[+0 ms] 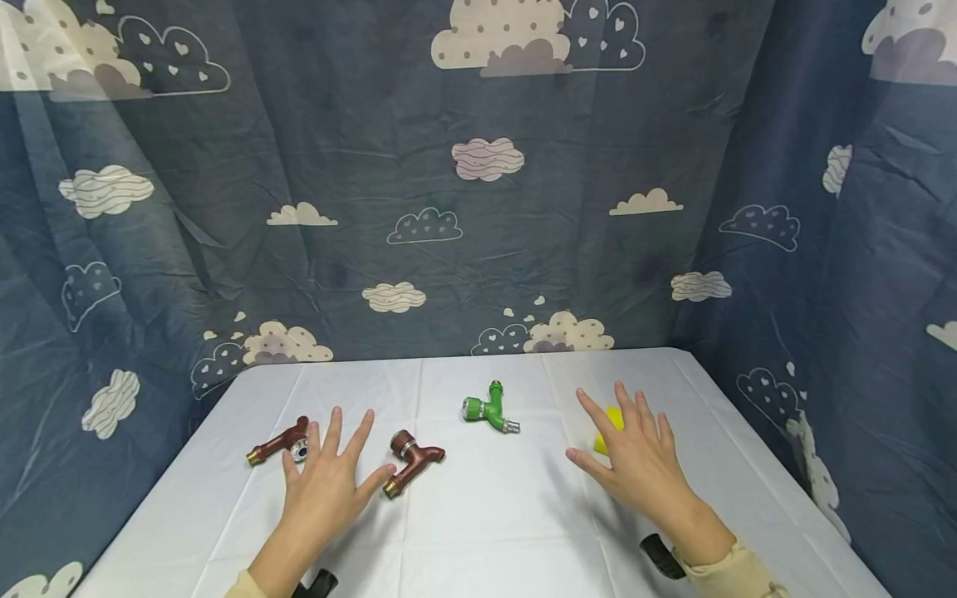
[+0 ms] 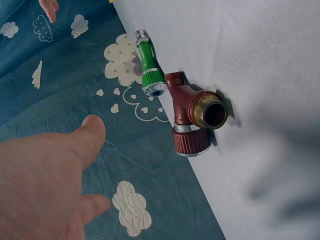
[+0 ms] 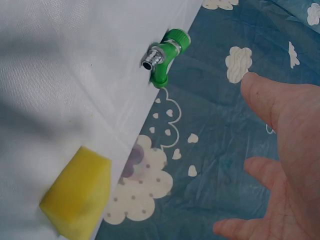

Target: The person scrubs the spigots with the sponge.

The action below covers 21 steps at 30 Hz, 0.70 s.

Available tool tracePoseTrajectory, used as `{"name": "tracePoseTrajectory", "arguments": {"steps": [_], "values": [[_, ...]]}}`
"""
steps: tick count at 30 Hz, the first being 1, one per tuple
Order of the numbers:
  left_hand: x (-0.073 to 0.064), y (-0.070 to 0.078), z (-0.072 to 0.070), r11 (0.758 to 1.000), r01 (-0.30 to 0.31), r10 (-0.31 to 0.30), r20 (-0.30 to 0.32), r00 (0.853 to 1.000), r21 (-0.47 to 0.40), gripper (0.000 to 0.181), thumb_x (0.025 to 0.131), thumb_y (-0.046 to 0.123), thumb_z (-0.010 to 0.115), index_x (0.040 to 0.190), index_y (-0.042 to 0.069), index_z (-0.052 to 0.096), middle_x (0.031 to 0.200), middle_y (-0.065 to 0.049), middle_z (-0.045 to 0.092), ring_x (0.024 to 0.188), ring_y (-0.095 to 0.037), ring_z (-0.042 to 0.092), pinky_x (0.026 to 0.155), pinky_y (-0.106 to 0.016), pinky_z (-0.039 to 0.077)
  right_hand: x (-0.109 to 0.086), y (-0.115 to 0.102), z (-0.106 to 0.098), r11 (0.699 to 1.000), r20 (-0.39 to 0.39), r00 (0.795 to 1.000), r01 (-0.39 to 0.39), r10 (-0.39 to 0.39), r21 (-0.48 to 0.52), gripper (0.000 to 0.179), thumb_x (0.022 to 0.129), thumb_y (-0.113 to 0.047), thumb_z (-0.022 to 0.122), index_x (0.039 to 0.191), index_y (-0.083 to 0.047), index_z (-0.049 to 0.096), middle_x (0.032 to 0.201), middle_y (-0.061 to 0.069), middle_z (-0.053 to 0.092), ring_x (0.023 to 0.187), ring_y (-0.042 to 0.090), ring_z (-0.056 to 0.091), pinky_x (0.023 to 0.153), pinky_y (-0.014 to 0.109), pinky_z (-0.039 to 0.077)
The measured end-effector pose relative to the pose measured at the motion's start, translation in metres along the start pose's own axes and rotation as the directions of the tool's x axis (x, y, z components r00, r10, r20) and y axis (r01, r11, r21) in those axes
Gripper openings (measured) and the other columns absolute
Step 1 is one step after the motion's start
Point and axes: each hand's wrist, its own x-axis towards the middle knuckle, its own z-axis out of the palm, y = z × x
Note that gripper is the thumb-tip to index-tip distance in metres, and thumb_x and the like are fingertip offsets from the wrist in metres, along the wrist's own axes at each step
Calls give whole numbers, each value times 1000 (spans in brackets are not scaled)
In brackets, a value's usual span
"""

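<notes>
My left hand (image 1: 325,490) is spread over the left of the table with nothing in it, between two dark red taps. One red tap (image 1: 280,440) lies left of its fingers, partly covered by them; the other red tap (image 1: 411,463), with a brass threaded end, lies right of its thumb. My right hand (image 1: 639,461), fingers also spread, hovers on the right, in front of a yellow block (image 3: 80,195) that it partly hides in the head view. A green tap (image 1: 489,409) with a silver end lies between the hands, farther back.
A white cloth covers the table (image 1: 508,515). Dark blue curtains (image 1: 359,166) printed with clouds hang behind it and along both sides. Black bands (image 1: 661,555) show at the wrists.
</notes>
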Motion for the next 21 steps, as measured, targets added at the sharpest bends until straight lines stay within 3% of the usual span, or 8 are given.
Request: {"name": "tracePoseTrajectory", "arguments": {"steps": [17,21], "values": [[2,5,-7,1000,-20,20,-14,1000,0,84,99,59,69,169,27,34,173,-31,26,156,-62,27,116,-92,17,2,7,-3,1000,6,1000,-17,17,20,82,95,-51,78,165,-27,43,169,36,29,153,66,27,117,88,23],[3,6,-7,999,-48,48,-41,998,4,83,99,58,70,168,25,38,169,-34,34,151,-63,36,113,-89,29,4,13,-1,999,7,1000,-27,27,23,81,96,-50,77,165,-25,42,168,37,29,150,67,31,117,86,27]]}}
